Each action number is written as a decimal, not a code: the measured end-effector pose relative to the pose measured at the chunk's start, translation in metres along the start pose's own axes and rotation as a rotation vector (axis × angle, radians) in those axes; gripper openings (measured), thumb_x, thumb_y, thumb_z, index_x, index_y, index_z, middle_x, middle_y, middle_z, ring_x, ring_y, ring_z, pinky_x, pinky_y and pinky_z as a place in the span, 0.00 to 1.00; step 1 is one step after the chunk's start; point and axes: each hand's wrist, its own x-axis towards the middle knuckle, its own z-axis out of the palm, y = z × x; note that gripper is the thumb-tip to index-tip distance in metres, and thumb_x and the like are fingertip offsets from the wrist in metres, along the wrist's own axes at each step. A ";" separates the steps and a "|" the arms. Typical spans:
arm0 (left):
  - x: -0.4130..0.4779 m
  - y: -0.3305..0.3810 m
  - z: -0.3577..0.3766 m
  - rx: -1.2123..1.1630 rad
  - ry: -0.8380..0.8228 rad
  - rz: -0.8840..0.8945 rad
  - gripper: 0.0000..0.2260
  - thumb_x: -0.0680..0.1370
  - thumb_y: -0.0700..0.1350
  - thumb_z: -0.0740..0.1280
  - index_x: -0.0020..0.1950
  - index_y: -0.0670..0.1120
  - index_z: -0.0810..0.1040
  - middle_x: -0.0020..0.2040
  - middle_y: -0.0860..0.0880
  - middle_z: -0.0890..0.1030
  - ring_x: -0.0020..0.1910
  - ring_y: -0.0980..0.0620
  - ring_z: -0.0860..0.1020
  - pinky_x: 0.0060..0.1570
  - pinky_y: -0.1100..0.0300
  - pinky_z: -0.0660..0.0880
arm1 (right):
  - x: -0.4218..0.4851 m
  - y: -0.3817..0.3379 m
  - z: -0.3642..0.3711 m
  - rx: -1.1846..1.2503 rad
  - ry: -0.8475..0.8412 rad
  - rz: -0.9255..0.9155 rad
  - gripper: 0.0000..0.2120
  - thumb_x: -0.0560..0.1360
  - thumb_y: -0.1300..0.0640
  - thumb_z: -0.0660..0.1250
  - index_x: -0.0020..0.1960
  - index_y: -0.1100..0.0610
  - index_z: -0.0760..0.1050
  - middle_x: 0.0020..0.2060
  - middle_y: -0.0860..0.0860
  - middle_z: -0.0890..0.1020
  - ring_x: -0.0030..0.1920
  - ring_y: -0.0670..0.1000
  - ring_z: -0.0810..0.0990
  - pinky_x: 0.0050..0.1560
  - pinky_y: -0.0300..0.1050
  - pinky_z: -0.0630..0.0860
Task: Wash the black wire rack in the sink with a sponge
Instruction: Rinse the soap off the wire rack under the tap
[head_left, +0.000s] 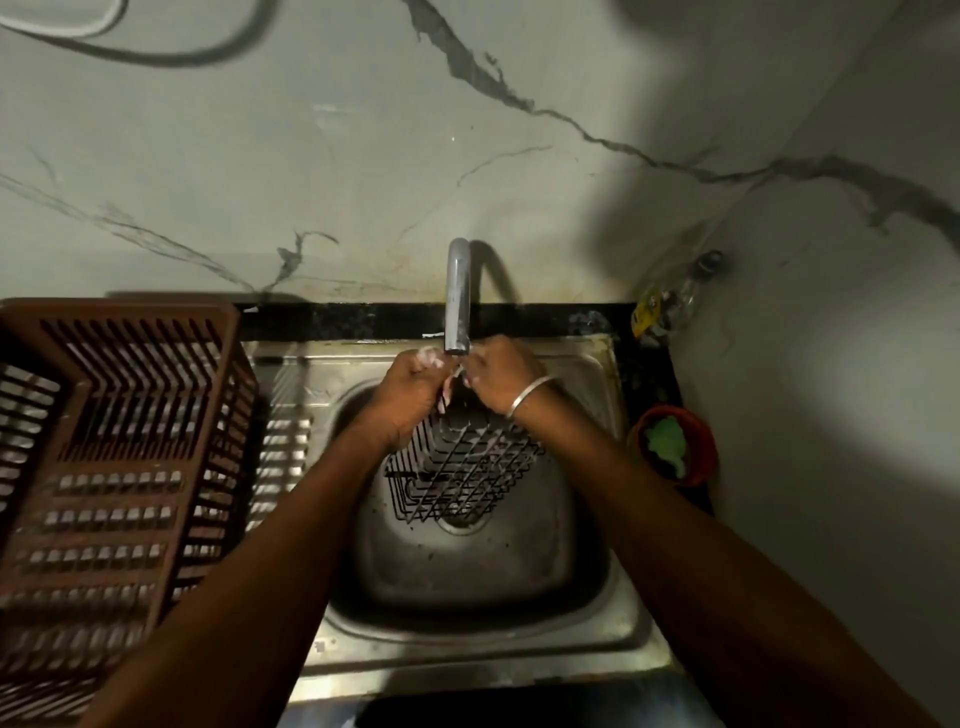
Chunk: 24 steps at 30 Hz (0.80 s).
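Note:
The black wire rack (462, 467) stands tilted in the steel sink (467, 587), over the drain. Both hands meet at its upper edge, right under the spout of the faucet (458, 296). My left hand (415, 384) has foam on its knuckles, and its curled fingers grip the rack's top wires. My right hand (501, 376), with a metal bangle on the wrist, is curled at the same edge; its fingertips are hidden. A green sponge (667, 441) lies in a red bowl (701, 447) on the counter to the right, away from both hands.
A large brown plastic dish basket (119, 441) fills the draining board to the left of the sink. A clear bottle (675, 299) stands in the back right corner against the marble wall. The black counter edge (363, 319) runs behind the sink.

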 end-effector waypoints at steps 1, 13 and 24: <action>0.001 -0.001 -0.001 0.019 -0.034 0.010 0.11 0.87 0.42 0.64 0.50 0.40 0.83 0.43 0.43 0.86 0.45 0.48 0.84 0.55 0.50 0.80 | -0.003 -0.002 0.003 0.000 0.008 -0.022 0.22 0.84 0.49 0.61 0.32 0.51 0.73 0.35 0.54 0.82 0.40 0.57 0.83 0.48 0.56 0.82; 0.000 -0.010 -0.009 0.056 -0.136 0.110 0.14 0.88 0.45 0.61 0.48 0.42 0.80 0.40 0.47 0.82 0.41 0.50 0.78 0.45 0.55 0.74 | -0.002 0.000 -0.008 -0.040 0.048 0.028 0.26 0.83 0.41 0.61 0.30 0.53 0.74 0.28 0.49 0.76 0.35 0.55 0.78 0.39 0.45 0.68; 0.008 -0.014 0.013 0.395 -0.135 0.145 0.16 0.89 0.53 0.60 0.51 0.47 0.82 0.43 0.47 0.85 0.43 0.48 0.82 0.46 0.52 0.78 | -0.004 0.008 -0.012 0.287 0.080 0.138 0.26 0.81 0.46 0.67 0.26 0.54 0.76 0.20 0.45 0.76 0.28 0.45 0.77 0.38 0.44 0.70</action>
